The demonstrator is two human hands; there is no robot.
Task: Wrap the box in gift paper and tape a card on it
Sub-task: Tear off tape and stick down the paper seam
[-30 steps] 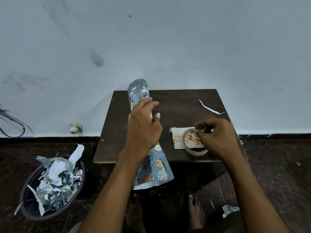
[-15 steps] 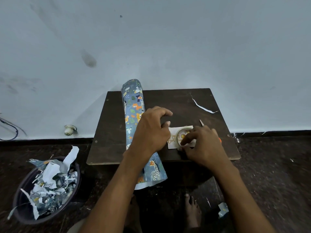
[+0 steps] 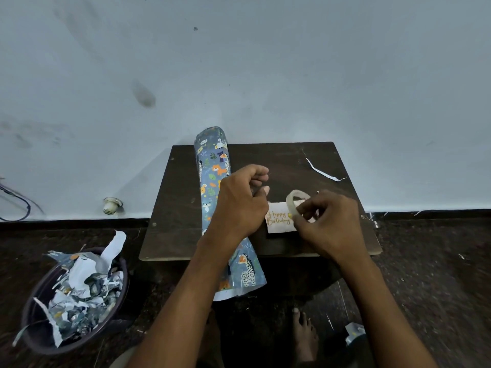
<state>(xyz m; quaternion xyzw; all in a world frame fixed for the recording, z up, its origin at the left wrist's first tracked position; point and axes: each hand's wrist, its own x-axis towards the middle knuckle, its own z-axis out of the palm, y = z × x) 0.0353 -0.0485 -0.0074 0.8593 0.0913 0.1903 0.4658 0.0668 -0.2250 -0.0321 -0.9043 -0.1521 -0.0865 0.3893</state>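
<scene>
Both forearms reach forward from bottom of view, bare, converging. Left hand [image 3: 240, 205] back up, fingers curled loosely inward, thumb tip near curled fingertips; whether it pinches anything cannot be told. Right hand [image 3: 328, 223] back up, thumb and fingers curled, pinching ring-shaped tape roll [image 3: 293, 201] held tilted. Bare feet visible below.

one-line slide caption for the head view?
Right hand lifts a tape roll off the birthday card; left hand hovers beside the gift-paper roll.

Dark wooden table [image 3: 183, 208]: gift-paper roll [image 3: 212, 166] (overhanging near edge), card [image 3: 277, 221], paper sliver [image 3: 322, 173].
</scene>
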